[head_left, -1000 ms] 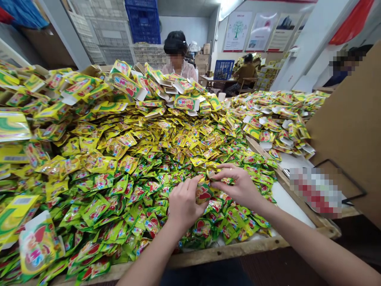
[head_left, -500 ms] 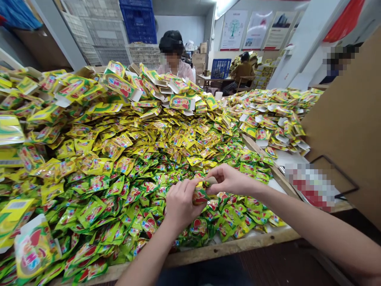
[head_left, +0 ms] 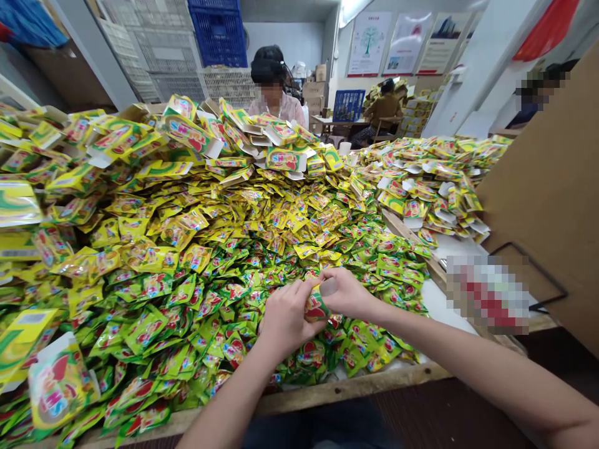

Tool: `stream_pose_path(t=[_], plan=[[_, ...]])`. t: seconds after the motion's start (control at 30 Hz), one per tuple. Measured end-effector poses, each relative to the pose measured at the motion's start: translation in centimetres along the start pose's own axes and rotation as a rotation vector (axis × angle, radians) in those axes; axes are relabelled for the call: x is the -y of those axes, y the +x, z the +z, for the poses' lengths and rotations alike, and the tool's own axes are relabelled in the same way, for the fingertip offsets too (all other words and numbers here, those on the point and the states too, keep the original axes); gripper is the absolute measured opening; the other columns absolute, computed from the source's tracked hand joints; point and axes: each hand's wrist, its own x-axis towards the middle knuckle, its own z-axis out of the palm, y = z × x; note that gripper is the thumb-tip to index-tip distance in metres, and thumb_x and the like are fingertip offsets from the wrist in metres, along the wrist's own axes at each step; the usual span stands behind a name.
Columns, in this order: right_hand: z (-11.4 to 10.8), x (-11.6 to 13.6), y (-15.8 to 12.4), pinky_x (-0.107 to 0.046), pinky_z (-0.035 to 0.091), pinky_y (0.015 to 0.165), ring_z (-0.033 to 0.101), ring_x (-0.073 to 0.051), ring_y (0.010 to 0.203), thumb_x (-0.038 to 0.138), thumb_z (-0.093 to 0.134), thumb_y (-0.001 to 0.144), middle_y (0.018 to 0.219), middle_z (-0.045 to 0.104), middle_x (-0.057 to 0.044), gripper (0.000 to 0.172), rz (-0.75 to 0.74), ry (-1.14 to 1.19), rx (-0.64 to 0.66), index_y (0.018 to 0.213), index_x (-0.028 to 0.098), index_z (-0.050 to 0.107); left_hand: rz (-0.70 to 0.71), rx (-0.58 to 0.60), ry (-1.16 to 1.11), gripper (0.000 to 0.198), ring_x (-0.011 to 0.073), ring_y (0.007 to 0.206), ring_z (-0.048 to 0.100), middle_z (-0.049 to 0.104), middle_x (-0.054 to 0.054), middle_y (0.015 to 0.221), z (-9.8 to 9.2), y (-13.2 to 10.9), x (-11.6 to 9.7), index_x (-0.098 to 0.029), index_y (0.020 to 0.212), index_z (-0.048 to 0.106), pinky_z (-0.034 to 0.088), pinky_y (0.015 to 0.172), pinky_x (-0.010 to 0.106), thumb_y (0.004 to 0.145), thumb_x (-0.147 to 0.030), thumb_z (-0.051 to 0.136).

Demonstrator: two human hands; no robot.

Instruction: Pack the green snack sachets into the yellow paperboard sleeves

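A small printed carton (head_left: pixel 316 305), yellow and green with red fruit pictures, is held between my two hands above the heap. My left hand (head_left: pixel 287 315) wraps round its left side, fingers closed. At the carton's right end, my right hand (head_left: pixel 349 293) has its fingers closed on a pale flap (head_left: pixel 329 287). What lies inside the carton is hidden. Green sachets (head_left: pixel 234 349) with watermelon pictures lie beneath and around both hands. Yellow sachets (head_left: pixel 290 215) are heaped just beyond them.
Open-ended cartons (head_left: pixel 191 134) are stacked along the far and left sides. More cartons (head_left: pixel 416 209) lie beyond a wooden strip (head_left: pixel 407 227) at right. A large cardboard sheet (head_left: pixel 547 206) leans at far right. A wooden edge (head_left: pixel 355 390) borders the table; a person (head_left: pixel 276 106) sits opposite.
My right hand has turned and drawn closer in against the carton's end. The left hand has stayed round the carton almost unmoved.
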Motion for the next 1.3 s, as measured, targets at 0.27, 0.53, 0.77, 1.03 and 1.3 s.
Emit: stream_pose_path(t=[0.27, 0.53, 0.77, 1.03, 1.3], plan=[[-1.6, 1.8, -0.9, -0.02, 0.037, 0.045, 0.046, -0.008, 0.048, 0.029, 0.074, 0.051, 0.051, 0.05, 0.006, 0.028, 0.111, 0.323, 0.036, 0.059, 0.017, 0.05, -0.091, -0.182, -0.429, 0.066, 0.0261, 0.102, 0.055, 0.056, 0.011, 0.115, -1.7, 0.3, 0.9, -0.02, 0.129, 0.037, 0.044, 0.088, 0.042, 0.077, -0.053, 0.06], [-1.3, 0.6, -1.1, -0.023, 0.042, 0.049, 0.053, -0.012, 0.053, 0.027, 0.085, 0.034, 0.06, 0.059, 0.003, 0.049, 0.097, 0.343, -0.108, 0.068, 0.018, 0.05, -0.184, 0.018, -0.885, 0.035, 0.0165, 0.08, 0.06, 0.06, 0.005, 0.096, -1.7, -0.3, 0.1, -0.02, 0.113, 0.039, 0.047, 0.071, 0.029, 0.089, -0.044, 0.046], [-0.2, -0.1, -0.6, -0.022, 0.036, 0.046, 0.045, -0.01, 0.051, 0.034, 0.081, 0.044, 0.056, 0.049, 0.005, 0.042, -0.132, 0.108, -0.245, 0.068, 0.019, 0.05, -0.188, -0.036, -0.938, 0.034, 0.0156, 0.073, 0.06, 0.061, 0.002, 0.087, -1.4, -0.2, 0.2, -0.021, 0.109, 0.041, 0.047, 0.065, 0.027, 0.087, -0.046, 0.048], [-2.7, 1.8, -1.7, -0.026, 0.044, 0.053, 0.058, -0.015, 0.058, 0.031, 0.074, 0.055, 0.067, 0.065, -0.003, 0.032, -0.173, 0.049, -0.112, 0.082, 0.016, 0.068, -0.2, 0.081, -1.083, 0.039, 0.0115, 0.066, 0.057, 0.058, 0.001, 0.09, -1.9, -0.2, 0.4, -0.022, 0.11, 0.04, 0.047, 0.055, 0.022, 0.083, -0.047, 0.054], [-1.9, 0.3, -0.9, -0.021, 0.027, 0.044, 0.037, -0.007, 0.044, 0.027, 0.074, 0.052, 0.047, 0.044, 0.008, 0.027, -0.243, -0.187, -0.234, 0.075, 0.016, 0.066, -0.26, 0.022, -1.051, 0.037, 0.015, 0.075, 0.058, 0.057, 0.005, 0.096, -0.6, -0.6, -0.1, -0.02, 0.107, 0.044, 0.05, 0.06, 0.025, 0.085, -0.049, 0.05]])
